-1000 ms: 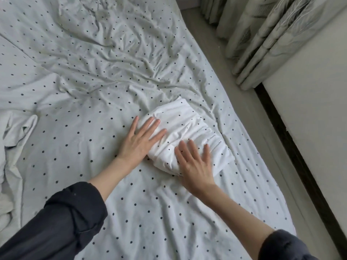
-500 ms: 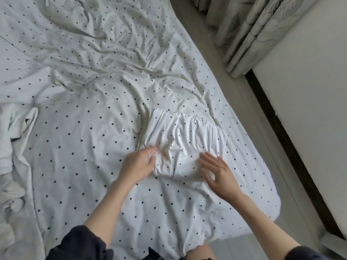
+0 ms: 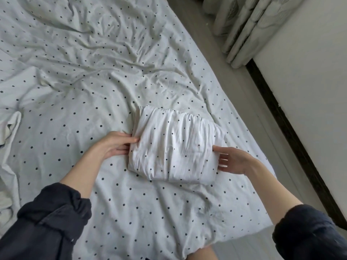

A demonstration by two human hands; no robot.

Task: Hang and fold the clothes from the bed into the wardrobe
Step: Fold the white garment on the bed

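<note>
Nearest the camera, two dark sleeves (image 3: 50,218) come in from 7 and 5 o'clock, both pushed up the forearm. Beyond them, close to frame centre, a white folded garment (image 3: 174,147) lies flat on the dotted bed sheet (image 3: 75,91), squared into a compact packet. The left hand (image 3: 114,145) is at the packet's 9 o'clock edge, fingers curled and pinching the fold there. The right hand (image 3: 232,161) is at its 3 o'clock edge, fingers straight and loosely spread, tips touching the cloth, gripping nothing. Judgement: this piece looks folded, and the hands seem placed to tidy or lift it; carrying it to the wardrobe remains, and no wardrobe shows in view. At 9 o'clock, at the frame's left edge, more pale cloth (image 3: 9,128) lies crumpled, likely another piece not yet handled, though what it is cannot be told. Farther out, the sheet is rumpled toward 12 o'clock. At 1 o'clock, patterned curtains (image 3: 249,25) hang beside a pale wall (image 3: 309,81), floor between bed and wall.
</note>
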